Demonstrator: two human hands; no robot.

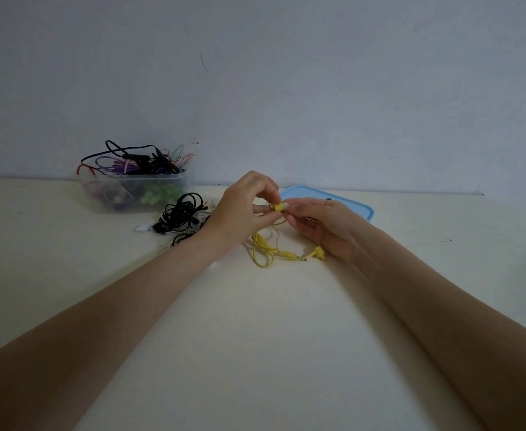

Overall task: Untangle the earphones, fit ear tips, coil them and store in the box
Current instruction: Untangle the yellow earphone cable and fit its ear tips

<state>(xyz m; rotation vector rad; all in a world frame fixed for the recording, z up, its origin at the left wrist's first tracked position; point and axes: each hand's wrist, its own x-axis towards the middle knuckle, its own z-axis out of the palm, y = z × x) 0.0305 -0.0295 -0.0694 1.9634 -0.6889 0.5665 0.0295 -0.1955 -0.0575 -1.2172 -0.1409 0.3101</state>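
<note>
Yellow earphones (272, 244) are what you're on now. Head view, the only one: your left hand (243, 209) and right hand (320, 225) meet above the table (255, 337), both pinching one yellow earbud (277, 207) between fingertips, which looks like fitting an ear tip. The tip itself is too small to confirm. Yellow cable hangs down and lies loose on the table just below your hands, the other earbud (319, 251) beside your right wrist, so it's not coiled yet. Clear box (134, 194) back left already holds coloured earphones. Black and white tangle (180, 217) next to it looks untouched. Blue lid (330, 197) lies behind your right hand. Left, by my read: finish tips, coil, store, then the tangle.
</note>
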